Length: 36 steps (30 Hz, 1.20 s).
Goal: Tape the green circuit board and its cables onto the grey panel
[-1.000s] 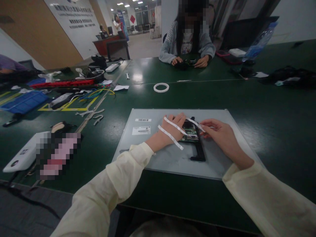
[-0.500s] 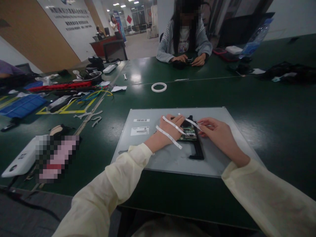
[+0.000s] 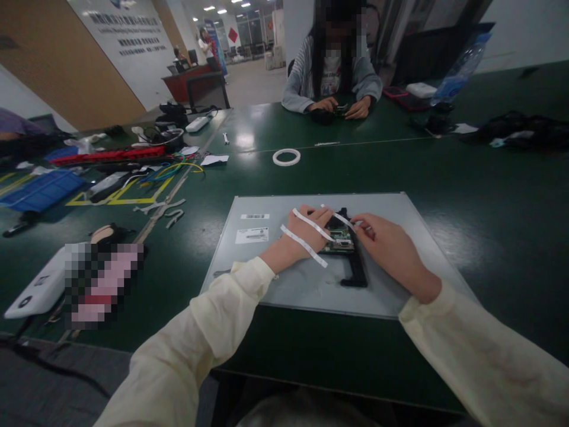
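Note:
My left hand [image 3: 304,232] lies palm down over a green circuit board [image 3: 342,244], its fingers stretched toward the upper right and partly covering the board. Two white tape strips [image 3: 304,244] cross the back of this hand. A third tape strip [image 3: 341,219] runs from by the left fingertips to my right hand [image 3: 389,246], whose thumb and forefinger pinch its end. Under and beside the board is a black plastic frame [image 3: 354,270]. Both rest on a grey metal panel [image 3: 284,290] bearing a barcode and a white label [image 3: 252,235]. The left thumb is hidden.
A white tape roll [image 3: 286,157] lies beyond the panel. To the left are crumpled tape scraps [image 3: 160,207], a blue bin [image 3: 42,190], a white device [image 3: 44,281] and cables. Across the table [image 3: 382,169] a person [image 3: 331,80] handles a small dark object.
My right hand has shifted slightly left, and its fingers have closed up more around the strip's end. The left hand, board and panel stay in place.

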Available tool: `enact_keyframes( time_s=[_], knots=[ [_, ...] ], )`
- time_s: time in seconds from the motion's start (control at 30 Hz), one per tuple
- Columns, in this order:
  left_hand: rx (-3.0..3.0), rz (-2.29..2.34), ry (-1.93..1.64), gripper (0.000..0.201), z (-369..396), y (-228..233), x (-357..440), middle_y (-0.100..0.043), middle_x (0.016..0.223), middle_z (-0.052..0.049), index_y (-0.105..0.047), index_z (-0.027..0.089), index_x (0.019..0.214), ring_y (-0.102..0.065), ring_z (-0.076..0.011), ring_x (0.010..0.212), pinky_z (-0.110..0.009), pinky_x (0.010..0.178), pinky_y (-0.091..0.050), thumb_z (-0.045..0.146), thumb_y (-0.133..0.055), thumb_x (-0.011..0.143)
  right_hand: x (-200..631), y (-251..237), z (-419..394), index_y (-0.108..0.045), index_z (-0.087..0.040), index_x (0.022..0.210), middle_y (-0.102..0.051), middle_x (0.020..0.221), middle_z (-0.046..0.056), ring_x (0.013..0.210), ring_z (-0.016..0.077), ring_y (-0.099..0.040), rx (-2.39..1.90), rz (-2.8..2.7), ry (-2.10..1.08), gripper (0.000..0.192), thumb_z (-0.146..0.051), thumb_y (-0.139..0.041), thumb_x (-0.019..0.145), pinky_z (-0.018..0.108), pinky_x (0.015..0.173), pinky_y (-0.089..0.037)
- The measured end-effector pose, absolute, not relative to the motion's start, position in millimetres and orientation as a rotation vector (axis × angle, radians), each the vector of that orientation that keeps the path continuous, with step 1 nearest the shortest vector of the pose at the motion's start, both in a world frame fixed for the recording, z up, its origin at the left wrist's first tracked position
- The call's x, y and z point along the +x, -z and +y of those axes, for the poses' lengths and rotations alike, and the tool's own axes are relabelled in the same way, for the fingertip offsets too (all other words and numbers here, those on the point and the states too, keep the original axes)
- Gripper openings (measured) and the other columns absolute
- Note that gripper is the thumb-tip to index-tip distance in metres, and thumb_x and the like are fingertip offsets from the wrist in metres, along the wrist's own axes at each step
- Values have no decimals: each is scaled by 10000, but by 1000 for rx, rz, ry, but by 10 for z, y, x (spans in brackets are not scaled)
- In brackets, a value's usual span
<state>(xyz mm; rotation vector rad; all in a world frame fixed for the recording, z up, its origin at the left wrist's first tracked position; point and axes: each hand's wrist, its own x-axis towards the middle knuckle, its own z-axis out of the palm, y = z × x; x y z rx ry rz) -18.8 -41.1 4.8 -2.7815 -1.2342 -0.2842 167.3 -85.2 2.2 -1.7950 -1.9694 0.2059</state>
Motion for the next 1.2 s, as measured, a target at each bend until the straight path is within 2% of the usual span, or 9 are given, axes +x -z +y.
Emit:
enact_keyframes(
  time_s=[0.07,0.23,0.47,0.63,0.77,0.93,1.2],
  knots=[
    [-2792,-1218,262,405,-415,-54,-189,-457,1370,-91,-442,178,1297,-482,-240,1074,-393,886,-367,253,-378,904,1638,-21,-873,-565,-216,1043,-638,908,12,747,169,-585,-1854,-2027,-86,211,-258,-438,880,256,562,-361],
    [-2778,-1214,299,408,-397,-25,-194,-460,1371,-62,-437,195,1296,-480,-233,1067,-392,894,-367,259,-389,896,1586,-29,-909,-510,-192,1094,-627,898,37,689,180,-576,-1925,-2167,93,227,-267,-382,922,259,487,-288],
    [-2780,-1261,311,425,-419,-42,-186,-456,1376,-68,-444,200,1298,-470,-258,1091,-445,909,-362,283,-402,884,1663,-44,-921,-472,-161,1154,-620,955,90,770,210,-595,-1923,-2258,202,268,-280,-427,918,267,513,-325],
    [-2806,-1285,284,431,-422,-47,-182,-430,1398,-74,-416,204,1313,-378,-256,1244,-517,1000,-284,283,-377,891,1737,-47,-946,-488,-159,1129,-622,940,94,785,212,-595,-1948,-2301,182,270,-321,-460,914,262,538,-349],
    [-2846,-1294,253,425,-404,-70,-186,-427,1401,-79,-412,201,1309,-377,-235,1263,-536,1015,-268,260,-363,891,1753,-56,-964,-499,-176,1148,-627,941,75,767,210,-593,-1954,-2292,182,289,-336,-458,912,264,528,-338],
    [-2867,-1330,294,417,-407,-77,-180,-447,1385,-81,-427,200,1294,-399,-224,1253,-542,1001,-292,251,-363,885,1701,-111,-976,-540,-195,1124,-627,890,38,716,178,-572,-1874,-2184,83,267,-283,-451,889,265,553,-348],
    [-2817,-1329,348,396,-423,-45,-159,-471,1355,-99,-453,180,1273,-414,-229,1237,-492,958,-358,272,-332,907,1624,-111,-962,-592,-175,1017,-593,887,61,769,180,-560,-1645,-2133,-51,244,-227,-408,864,291,676,-421]
  ],
)
